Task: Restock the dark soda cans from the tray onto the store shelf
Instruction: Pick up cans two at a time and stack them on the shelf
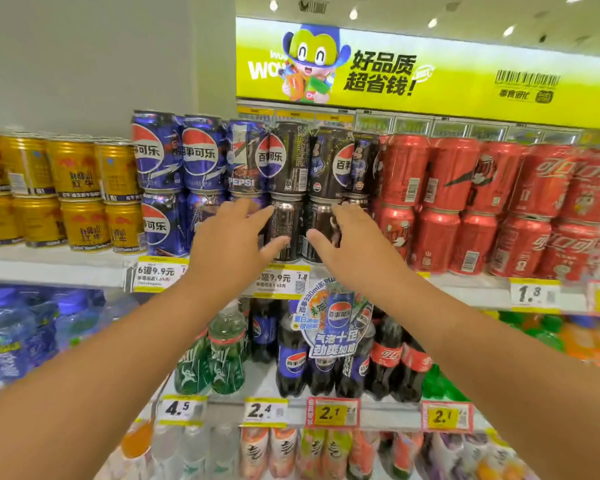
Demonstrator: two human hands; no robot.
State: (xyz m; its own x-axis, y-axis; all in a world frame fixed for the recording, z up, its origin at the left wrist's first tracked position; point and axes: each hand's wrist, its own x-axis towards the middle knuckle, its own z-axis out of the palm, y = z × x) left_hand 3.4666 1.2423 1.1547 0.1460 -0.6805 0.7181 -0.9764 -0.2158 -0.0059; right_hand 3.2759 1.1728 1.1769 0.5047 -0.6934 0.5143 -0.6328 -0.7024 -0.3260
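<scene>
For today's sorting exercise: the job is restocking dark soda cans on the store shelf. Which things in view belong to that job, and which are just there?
Belong to the job:
- dark soda cans, stacked two high
- store shelf
- left hand and right hand, reaching at the lower dark cans

Just there:
- gold cans
- blue cans
- red cans
- bottles on the shelf below
- yellow banner

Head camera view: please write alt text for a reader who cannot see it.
Two bare hands, left hand and right hand, reach with relaxed fingers toward the dark soda cans stacked two high on a store shelf, between blue cans and red cans.
</scene>
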